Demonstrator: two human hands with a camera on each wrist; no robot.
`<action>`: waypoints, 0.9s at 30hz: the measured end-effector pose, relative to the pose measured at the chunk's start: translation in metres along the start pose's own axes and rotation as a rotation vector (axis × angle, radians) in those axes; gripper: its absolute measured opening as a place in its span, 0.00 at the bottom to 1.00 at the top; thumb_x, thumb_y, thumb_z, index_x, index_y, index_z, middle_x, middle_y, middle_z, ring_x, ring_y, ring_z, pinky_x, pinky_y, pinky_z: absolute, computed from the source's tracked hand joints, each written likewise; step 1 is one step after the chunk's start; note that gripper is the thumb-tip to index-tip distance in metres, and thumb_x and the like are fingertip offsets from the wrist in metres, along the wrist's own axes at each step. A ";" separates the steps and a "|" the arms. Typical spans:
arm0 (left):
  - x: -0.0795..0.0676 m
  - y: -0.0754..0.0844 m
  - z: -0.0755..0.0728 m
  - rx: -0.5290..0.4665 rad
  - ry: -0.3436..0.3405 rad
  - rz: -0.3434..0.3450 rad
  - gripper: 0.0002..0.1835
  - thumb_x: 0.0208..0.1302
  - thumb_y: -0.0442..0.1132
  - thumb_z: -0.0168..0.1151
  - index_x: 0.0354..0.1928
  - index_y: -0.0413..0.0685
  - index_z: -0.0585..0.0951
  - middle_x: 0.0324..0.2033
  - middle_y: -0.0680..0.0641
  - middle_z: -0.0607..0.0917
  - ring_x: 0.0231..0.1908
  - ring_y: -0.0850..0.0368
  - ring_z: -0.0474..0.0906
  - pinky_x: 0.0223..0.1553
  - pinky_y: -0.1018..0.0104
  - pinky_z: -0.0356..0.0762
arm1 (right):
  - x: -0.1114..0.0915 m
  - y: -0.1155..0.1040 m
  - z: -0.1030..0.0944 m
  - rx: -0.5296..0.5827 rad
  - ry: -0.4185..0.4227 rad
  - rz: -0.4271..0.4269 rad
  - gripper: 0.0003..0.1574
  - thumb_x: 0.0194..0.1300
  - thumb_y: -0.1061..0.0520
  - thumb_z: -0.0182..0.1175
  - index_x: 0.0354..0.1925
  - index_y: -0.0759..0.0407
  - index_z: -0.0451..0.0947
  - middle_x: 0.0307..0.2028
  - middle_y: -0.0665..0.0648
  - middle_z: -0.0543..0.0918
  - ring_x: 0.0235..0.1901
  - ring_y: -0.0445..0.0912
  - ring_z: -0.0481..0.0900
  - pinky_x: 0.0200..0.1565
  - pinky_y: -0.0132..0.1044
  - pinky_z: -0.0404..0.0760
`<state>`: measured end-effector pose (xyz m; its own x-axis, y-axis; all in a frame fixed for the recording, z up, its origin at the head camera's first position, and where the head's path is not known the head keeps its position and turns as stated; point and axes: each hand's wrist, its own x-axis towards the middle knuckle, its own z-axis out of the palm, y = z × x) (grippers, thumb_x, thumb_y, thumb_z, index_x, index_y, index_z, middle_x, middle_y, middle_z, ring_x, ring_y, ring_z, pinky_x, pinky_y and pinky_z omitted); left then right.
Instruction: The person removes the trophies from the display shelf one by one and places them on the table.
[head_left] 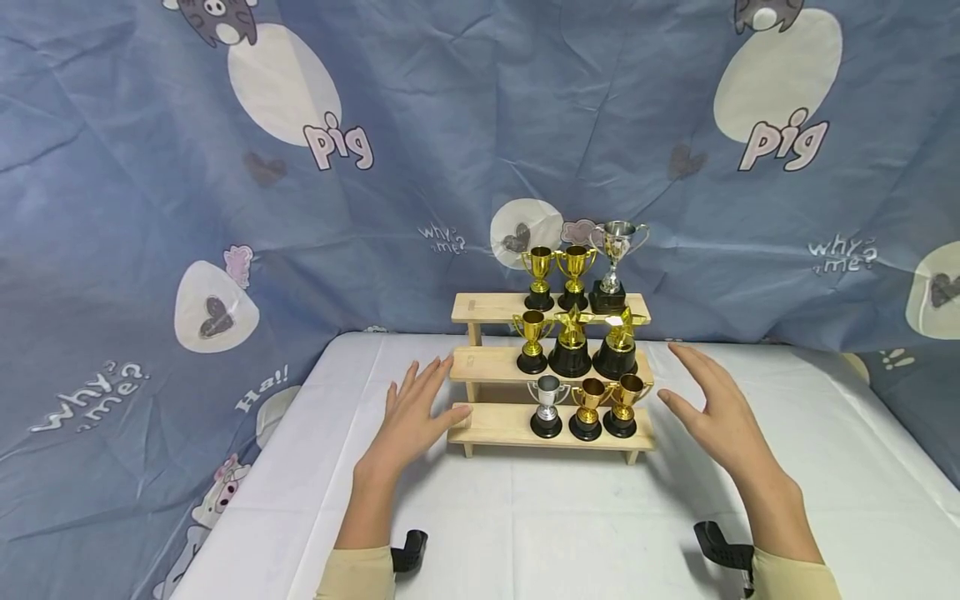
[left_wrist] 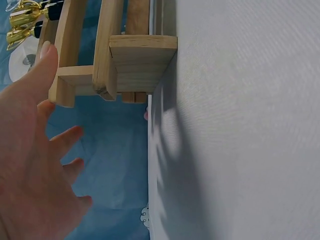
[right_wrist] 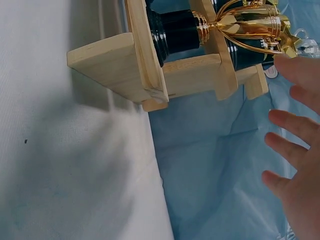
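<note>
A three-tier wooden display stand (head_left: 487,364) holds several small trophies. On the top tier, two gold cups stand left of a larger silver cup (head_left: 617,243). A gold cup (head_left: 533,327) and two star trophies (head_left: 572,354) fill the middle tier's right part. Below, a small silver cup (head_left: 548,392) stands beside two darker gold cups (head_left: 590,393). My left hand (head_left: 405,423) is at the stand's left end, fingers spread, thumb overlapping the bottom tier in the head view. My right hand (head_left: 722,421) hovers off the right end, fingers extended, holding nothing.
The stand is on a white-covered table (head_left: 585,525). Behind and around it hangs a blue cloth (head_left: 420,183) with pig prints. A black wrist mount (head_left: 409,552) shows at the left sleeve, and another black mount (head_left: 723,546) at the right.
</note>
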<state>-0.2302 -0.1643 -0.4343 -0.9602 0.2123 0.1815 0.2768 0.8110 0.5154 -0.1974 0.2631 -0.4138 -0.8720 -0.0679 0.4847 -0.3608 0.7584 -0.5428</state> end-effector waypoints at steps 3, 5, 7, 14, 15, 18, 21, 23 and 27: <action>-0.001 0.000 0.000 -0.022 -0.018 0.001 0.45 0.64 0.69 0.56 0.78 0.74 0.49 0.78 0.52 0.56 0.79 0.43 0.38 0.71 0.28 0.30 | 0.000 -0.001 -0.001 0.007 -0.011 0.002 0.43 0.67 0.52 0.65 0.75 0.40 0.60 0.71 0.64 0.68 0.69 0.66 0.64 0.64 0.67 0.61; -0.001 0.001 0.001 -0.049 -0.038 -0.001 0.45 0.64 0.68 0.57 0.78 0.74 0.49 0.78 0.52 0.56 0.79 0.43 0.39 0.71 0.29 0.30 | -0.001 -0.002 -0.001 0.016 -0.017 0.003 0.41 0.67 0.52 0.64 0.74 0.40 0.62 0.70 0.63 0.69 0.69 0.66 0.65 0.64 0.67 0.62; -0.001 0.001 0.001 -0.078 -0.060 -0.002 0.44 0.65 0.67 0.58 0.78 0.76 0.49 0.78 0.53 0.56 0.79 0.43 0.40 0.72 0.30 0.30 | -0.001 -0.002 -0.002 0.025 -0.025 0.008 0.40 0.68 0.52 0.64 0.74 0.40 0.63 0.70 0.63 0.70 0.68 0.65 0.66 0.63 0.66 0.63; 0.000 -0.001 0.003 -0.097 -0.098 -0.002 0.46 0.64 0.63 0.63 0.77 0.80 0.48 0.78 0.55 0.55 0.79 0.43 0.44 0.73 0.32 0.33 | -0.001 -0.005 -0.003 0.064 -0.055 0.027 0.37 0.68 0.50 0.64 0.72 0.41 0.66 0.68 0.62 0.72 0.66 0.64 0.68 0.62 0.65 0.65; 0.001 -0.001 0.003 -0.095 -0.101 -0.004 0.46 0.63 0.62 0.64 0.77 0.81 0.48 0.78 0.54 0.56 0.79 0.43 0.44 0.73 0.32 0.34 | -0.001 -0.006 -0.003 0.069 -0.056 0.028 0.37 0.68 0.50 0.64 0.72 0.41 0.66 0.67 0.61 0.73 0.66 0.63 0.69 0.62 0.65 0.65; 0.002 -0.001 0.004 -0.095 -0.114 -0.016 0.50 0.59 0.61 0.68 0.77 0.82 0.47 0.77 0.51 0.58 0.79 0.43 0.46 0.74 0.33 0.36 | -0.001 -0.007 -0.003 0.077 -0.057 0.029 0.36 0.68 0.50 0.64 0.72 0.42 0.67 0.65 0.61 0.76 0.62 0.59 0.72 0.61 0.64 0.66; 0.002 -0.001 0.005 -0.101 -0.131 -0.028 0.55 0.54 0.60 0.72 0.77 0.82 0.46 0.77 0.48 0.59 0.78 0.43 0.47 0.74 0.33 0.37 | -0.001 -0.008 -0.003 0.082 -0.060 0.034 0.36 0.67 0.50 0.65 0.71 0.40 0.67 0.63 0.60 0.78 0.60 0.54 0.72 0.61 0.64 0.66; 0.003 -0.001 0.006 -0.110 -0.134 -0.025 0.58 0.51 0.60 0.75 0.77 0.81 0.46 0.77 0.48 0.58 0.78 0.43 0.49 0.74 0.33 0.39 | -0.002 -0.009 -0.002 0.084 -0.062 0.034 0.36 0.67 0.50 0.65 0.71 0.39 0.67 0.61 0.59 0.79 0.59 0.50 0.72 0.61 0.64 0.67; 0.004 -0.001 0.008 -0.133 -0.131 -0.026 0.61 0.48 0.58 0.78 0.77 0.83 0.45 0.76 0.51 0.61 0.76 0.42 0.55 0.73 0.34 0.45 | -0.001 -0.010 -0.001 0.092 -0.071 0.028 0.36 0.67 0.51 0.65 0.71 0.38 0.67 0.61 0.59 0.80 0.59 0.49 0.73 0.61 0.64 0.66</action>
<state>-0.2343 -0.1603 -0.4413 -0.9614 0.2685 0.0602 0.2458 0.7396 0.6266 -0.1926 0.2560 -0.4087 -0.9022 -0.0956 0.4206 -0.3619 0.6983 -0.6175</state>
